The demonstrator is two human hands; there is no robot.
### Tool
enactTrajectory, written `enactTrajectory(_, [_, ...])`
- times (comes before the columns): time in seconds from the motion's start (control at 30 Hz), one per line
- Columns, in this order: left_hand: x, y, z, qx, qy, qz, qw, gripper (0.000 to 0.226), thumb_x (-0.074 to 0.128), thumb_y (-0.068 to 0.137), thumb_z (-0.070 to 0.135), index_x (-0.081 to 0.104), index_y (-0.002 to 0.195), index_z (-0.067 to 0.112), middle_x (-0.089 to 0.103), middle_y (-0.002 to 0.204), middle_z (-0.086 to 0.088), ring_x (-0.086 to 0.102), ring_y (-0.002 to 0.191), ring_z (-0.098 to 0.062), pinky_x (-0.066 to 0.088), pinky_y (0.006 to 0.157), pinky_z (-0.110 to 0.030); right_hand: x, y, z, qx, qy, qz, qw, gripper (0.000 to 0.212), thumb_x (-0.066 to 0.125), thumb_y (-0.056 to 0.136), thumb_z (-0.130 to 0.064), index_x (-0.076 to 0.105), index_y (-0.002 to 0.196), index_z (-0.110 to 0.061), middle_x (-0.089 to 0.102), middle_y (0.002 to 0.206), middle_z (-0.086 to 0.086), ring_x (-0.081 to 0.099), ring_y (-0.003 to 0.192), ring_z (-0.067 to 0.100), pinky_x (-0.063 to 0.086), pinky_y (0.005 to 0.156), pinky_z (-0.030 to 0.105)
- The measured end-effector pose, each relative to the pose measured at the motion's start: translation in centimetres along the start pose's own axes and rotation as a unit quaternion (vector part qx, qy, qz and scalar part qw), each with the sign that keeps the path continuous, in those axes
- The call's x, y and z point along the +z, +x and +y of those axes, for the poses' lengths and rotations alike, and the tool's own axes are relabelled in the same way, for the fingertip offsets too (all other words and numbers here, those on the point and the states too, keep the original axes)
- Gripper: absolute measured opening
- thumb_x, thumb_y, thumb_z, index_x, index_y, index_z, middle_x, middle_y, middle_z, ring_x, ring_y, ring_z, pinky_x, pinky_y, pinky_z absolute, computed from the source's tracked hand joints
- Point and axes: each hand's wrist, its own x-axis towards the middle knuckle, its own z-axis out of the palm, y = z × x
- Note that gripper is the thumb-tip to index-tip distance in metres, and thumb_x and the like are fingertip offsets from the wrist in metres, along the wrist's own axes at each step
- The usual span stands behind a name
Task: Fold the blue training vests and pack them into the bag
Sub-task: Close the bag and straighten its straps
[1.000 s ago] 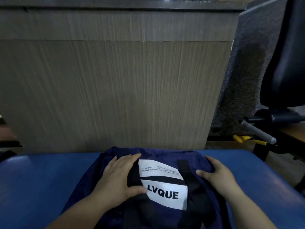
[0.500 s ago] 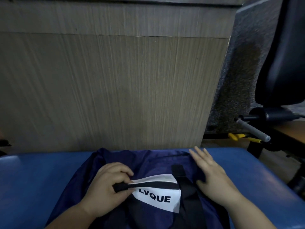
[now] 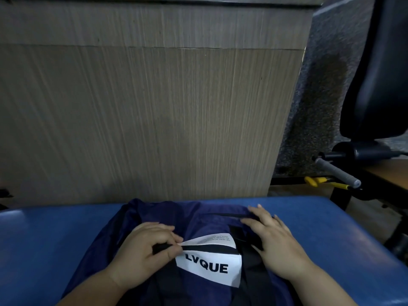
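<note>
We see the navy bag (image 3: 198, 219) lying on the blue padded bench (image 3: 55, 239), in the middle of its near half, with both hands on top of it. The left hand (image 3: 143, 255) has its fingers curled, and thumb and forefinger pinch the end of a black strip (image 3: 207, 248) that runs across the white label (image 3: 212, 266) printed LVQUE. In this dim light it may be a strap or a zip tab. The right hand (image 3: 278, 246) lies flat on the bag's upper right part with fingers straight, fingertips by a dark seam along the far edge. Behind the bench stands a wood-grain panel (image 3: 154, 118). To the right we make out a black chair (image 3: 375, 74), a grey-gripped bar (image 3: 337, 173) and a yellow tool (image 3: 318, 181) beneath it
</note>
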Motion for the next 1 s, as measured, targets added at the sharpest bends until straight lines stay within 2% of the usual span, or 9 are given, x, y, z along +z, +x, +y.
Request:
enactTrajectory(0.1, [-1.5, 1.8, 2.5, -0.035, 0.107, -0.119, 0.987, 0.038, 0.051, 0.077, 0.069, 0.067, 0.103, 0.045, 0.063, 0.115, 0.031, 0.054, 0.112, 0.008, 0.038, 0.103, -0.024, 0.1, 0.1, -0.2, -0.004, -0.001, -0.044, 0.999, 0.053, 0.044, 0.099, -0.030, 0.026, 0.148, -0.039, -0.002, 0.160, -0.023, -0.009, 0.148, 0.001, -0.010, 0.119, 0.032])
enactTrajectory(0.2, [-2.2, 3.6, 5.4, -0.079, 0.262, -0.304, 0.912, 0.066, 0.052, 0.090, 0.055, 0.024, 0.149, 0.044, 0.026, 0.155, 0.023, 0.023, 0.145, -0.013, 0.011, 0.121, -0.042, 0.4, 0.2, -0.2, -0.009, 0.005, -0.063, 0.998, 0.060, 0.038, 0.097, -0.016, 0.021, 0.150, -0.037, 0.003, 0.161, -0.022, -0.010, 0.145, -0.002, -0.011, 0.120, 0.031])
enactTrajectory(0.27, [-1.6, 4.9, 7.4, -0.107, 0.234, -0.359, 0.897, 0.085, 0.050, 0.086, 0.067, 0.006, 0.154, 0.040, 0.014, 0.160, 0.019, 0.009, 0.150, -0.018, 0.003, 0.121, -0.048, 0.6, 0.4, 0.1, -0.019, 0.007, -0.061, 0.998, 0.063, 0.038, 0.097, -0.013, 0.020, 0.152, -0.038, 0.004, 0.161, -0.022, -0.010, 0.141, -0.006, -0.010, 0.120, 0.028])
enactTrajectory(0.4, [2.3, 7.6, 9.1, -0.113, 0.178, -0.280, 0.937, 0.079, 0.022, 0.092, 0.072, 0.002, 0.156, 0.030, -0.002, 0.163, 0.010, -0.007, 0.150, -0.018, -0.004, 0.121, -0.047, 0.7, 0.6, 0.8, -0.036, 0.007, -0.067, 0.997, 0.068, 0.036, 0.095, -0.006, 0.021, 0.152, -0.041, 0.004, 0.160, -0.024, -0.010, 0.143, -0.005, -0.010, 0.116, 0.022])
enactTrajectory(0.53, [5.4, 9.1, 7.7, -0.106, 0.228, -0.298, 0.921, 0.073, 0.019, 0.097, 0.066, 0.003, 0.156, 0.028, -0.008, 0.163, 0.010, -0.012, 0.150, -0.015, -0.008, 0.120, -0.051, 0.4, 0.5, 1.9, -0.016, 0.024, -0.039, 0.999, 0.061, 0.039, 0.098, -0.010, 0.033, 0.147, -0.045, 0.005, 0.152, -0.030, 0.001, 0.141, -0.012, -0.005, 0.115, 0.017])
enactTrajectory(0.6, [6.0, 8.7, 7.1, -0.078, 0.241, -0.290, 0.923, 0.071, 0.021, 0.096, 0.066, 0.008, 0.156, 0.030, -0.007, 0.163, 0.010, -0.011, 0.150, -0.015, -0.009, 0.119, -0.051, 0.5, 0.3, 2.8, 0.022, 0.052, -0.004, 0.998, 0.049, 0.047, 0.098, -0.016, 0.048, 0.139, -0.042, 0.024, 0.151, -0.028, 0.022, 0.142, -0.007, 0.011, 0.119, 0.022])
enactTrajectory(0.7, [6.5, 7.8, 6.6, -0.037, 0.238, -0.259, 0.935, 0.066, 0.023, 0.097, 0.065, 0.016, 0.153, 0.032, 0.000, 0.163, 0.014, -0.010, 0.149, -0.011, -0.010, 0.119, -0.050, 1.1, 0.1, 4.1, 0.089, 0.092, 0.071, 0.989, 0.026, 0.055, 0.097, -0.031, 0.057, 0.122, -0.038, 0.053, 0.129, -0.022, 0.049, 0.126, 0.007, 0.037, 0.107, 0.035])
enactTrajectory(0.87, [7.3, 8.1, 6.8, 0.006, 0.256, -0.265, 0.930, 0.062, 0.023, 0.101, 0.057, 0.006, 0.155, 0.033, 0.003, 0.163, 0.015, -0.009, 0.149, -0.008, -0.013, 0.119, -0.046, 2.0, 0.5, 4.7, 0.148, 0.109, 0.053, 0.982, 0.041, 0.049, 0.100, -0.035, 0.049, 0.140, -0.027, 0.047, 0.140, -0.010, 0.044, 0.130, 0.013, 0.037, 0.106, 0.029])
enactTrajectory(1.0, [8.1, 8.9, 7.5, 0.019, 0.262, -0.290, 0.920, 0.064, 0.024, 0.102, 0.052, -0.004, 0.155, 0.031, -0.004, 0.163, 0.013, -0.013, 0.148, -0.007, -0.015, 0.119, -0.044, 1.8, 1.1, 4.7, 0.184, 0.135, 0.059, 0.972, 0.042, 0.055, 0.097, -0.035, 0.053, 0.138, -0.027, 0.051, 0.126, -0.005, 0.051, 0.121, 0.017, 0.039, 0.096, 0.024])
